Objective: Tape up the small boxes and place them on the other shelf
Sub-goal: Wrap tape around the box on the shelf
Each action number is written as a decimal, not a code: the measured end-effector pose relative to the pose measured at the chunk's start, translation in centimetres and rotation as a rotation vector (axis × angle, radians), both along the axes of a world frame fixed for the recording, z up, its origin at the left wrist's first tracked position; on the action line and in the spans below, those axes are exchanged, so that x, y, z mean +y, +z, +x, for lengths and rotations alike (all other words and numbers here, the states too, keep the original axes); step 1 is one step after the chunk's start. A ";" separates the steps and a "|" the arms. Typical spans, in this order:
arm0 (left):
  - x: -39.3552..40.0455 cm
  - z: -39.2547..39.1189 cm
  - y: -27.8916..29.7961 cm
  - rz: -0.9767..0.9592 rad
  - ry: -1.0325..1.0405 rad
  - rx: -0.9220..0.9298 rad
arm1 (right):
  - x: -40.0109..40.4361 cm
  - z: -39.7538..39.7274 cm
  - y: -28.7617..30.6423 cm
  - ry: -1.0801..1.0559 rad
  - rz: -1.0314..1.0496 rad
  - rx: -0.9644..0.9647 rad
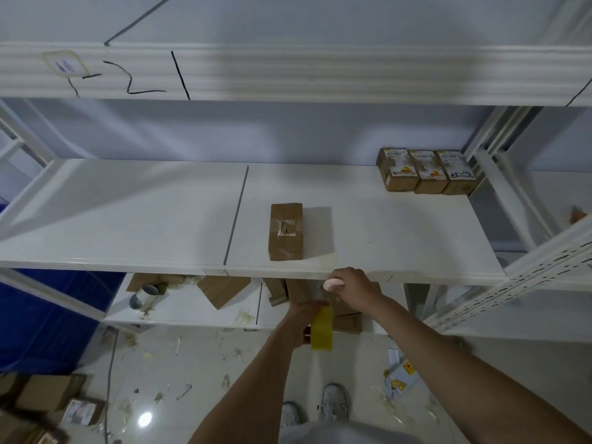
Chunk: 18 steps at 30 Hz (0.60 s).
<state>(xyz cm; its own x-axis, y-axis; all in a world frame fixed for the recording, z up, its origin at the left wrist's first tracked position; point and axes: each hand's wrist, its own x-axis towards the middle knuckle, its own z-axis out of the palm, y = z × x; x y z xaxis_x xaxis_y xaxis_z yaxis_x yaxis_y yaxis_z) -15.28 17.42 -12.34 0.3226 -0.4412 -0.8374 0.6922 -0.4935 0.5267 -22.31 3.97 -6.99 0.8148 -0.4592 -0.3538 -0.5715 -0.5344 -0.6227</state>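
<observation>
Both hands work just below the front edge of the middle shelf (128,219). The left hand (304,318) curls around a roll of yellowish tape (322,331), its strip hanging down; the right hand (350,288) pinches a small pale object (333,284), possibly a cutter, though blur makes that uncertain. Between them sits a small cardboard box (304,291), largely hidden by the shelf edge, so whether the left grip also touches it cannot be told. A taped brown box (286,231) lies on the shelf straight ahead and above the hands, long axis running away from the person, nearer the right hand. Three labelled boxes (424,170) stand at the far right corner.
</observation>
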 end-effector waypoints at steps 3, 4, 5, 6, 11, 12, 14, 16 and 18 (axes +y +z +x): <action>-0.1 -0.4 0.3 -0.014 0.035 0.010 | 0.6 0.0 -0.4 0.041 0.007 -0.011; -0.1 -0.7 0.5 -0.015 0.038 0.015 | 0.7 0.0 -0.6 0.047 0.004 -0.005; -0.1 -0.9 0.5 -0.014 0.037 0.015 | 0.7 0.1 -0.8 0.054 -0.002 0.011; -0.2 -1.0 0.4 -0.017 0.040 0.013 | 0.7 0.1 -0.9 0.067 -0.014 0.028; -0.2 -1.0 0.5 -0.013 0.056 -0.007 | 1.0 0.3 -1.0 0.104 -0.052 0.035; -0.3 -1.1 0.5 -0.011 0.063 -0.011 | 1.0 0.4 -1.0 0.112 -0.057 0.035; -0.3 -1.1 0.6 -0.004 0.070 -0.021 | 1.2 0.5 -0.8 0.131 -0.079 0.046; -0.3 -1.1 0.7 0.002 0.073 -0.020 | 1.1 0.7 -1.0 0.155 -0.107 0.078; -0.3 -1.0 0.9 0.013 0.075 -0.023 | 1.0 0.9 -1.1 0.170 -0.126 0.111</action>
<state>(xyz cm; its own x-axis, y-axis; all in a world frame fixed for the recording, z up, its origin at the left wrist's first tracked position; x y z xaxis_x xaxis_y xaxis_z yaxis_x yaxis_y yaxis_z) -16.28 17.09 -11.41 0.3735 -0.4039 -0.8351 0.7154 -0.4476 0.5364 -21.43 5.02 -8.13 0.8437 -0.3646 -0.3940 -0.5276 -0.6988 -0.4831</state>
